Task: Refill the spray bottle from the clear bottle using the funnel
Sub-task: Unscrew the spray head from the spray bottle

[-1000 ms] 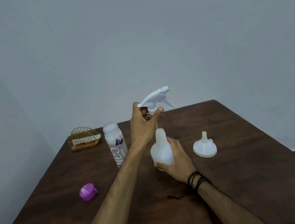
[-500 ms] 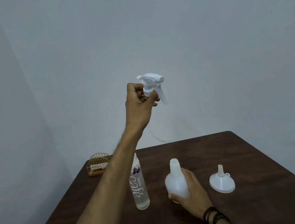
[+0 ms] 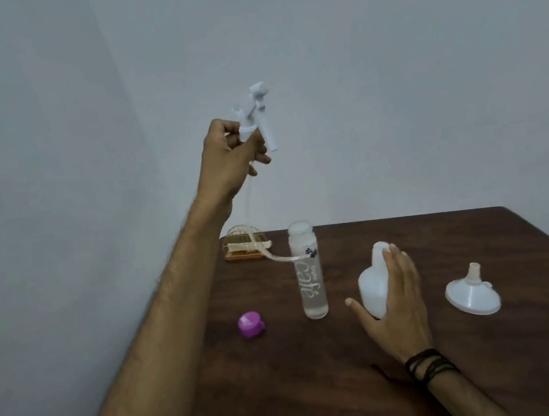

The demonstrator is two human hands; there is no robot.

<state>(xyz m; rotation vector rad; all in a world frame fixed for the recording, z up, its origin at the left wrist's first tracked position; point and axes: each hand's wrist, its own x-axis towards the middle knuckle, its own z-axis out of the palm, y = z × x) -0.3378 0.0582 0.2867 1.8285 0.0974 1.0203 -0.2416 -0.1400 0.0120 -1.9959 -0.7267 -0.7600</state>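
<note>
Spray bottle (image 3: 374, 282), white and with no top on, stands on the brown table (image 3: 510, 336). The right hand (image 3: 396, 303) is against its right side, with straight fingers lying along it and the thumb spread out to the left. The fingers are apart and do not curl round it. A black band is on that wrist.

The left hand (image 3: 229, 158) is up high in the air, far above the table. Its fingers are curled tight round the neck of the spray top (image 3: 257, 116). A long thin tube (image 3: 250, 216) hangs down from the top, under the hand, and bends to the right in front of the clear bottle (image 3: 309, 274).

The clear bottle stands open just left of the right hand, with some clear liquid in it. The funnel (image 3: 472, 293) sits wide side down on the table, to the right of the right hand and apart from it. A purple cap (image 3: 251, 324) lies on the table well below the left hand. A small gold wire rack (image 3: 246, 246) sits at the back.
</note>
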